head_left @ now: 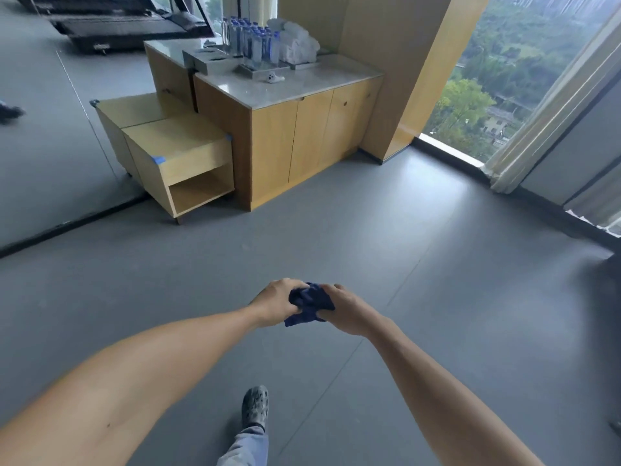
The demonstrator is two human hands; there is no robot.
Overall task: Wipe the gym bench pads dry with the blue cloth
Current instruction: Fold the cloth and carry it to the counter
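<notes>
I found the blue cloth (311, 303) bunched between both hands: left hand (277, 302) and right hand (346, 311) had fingers curled tight around it. No gym bench was in view; I judged wiping not yet begun

We're in a gym lounge, high up w/ big windows (504, 79). A wooden counter (302, 129) holds water bottles (250, 40) and rolled towels (299, 42) (treadmill (117, 25) at the back), grey floor (369, 247) throughout.
</notes>
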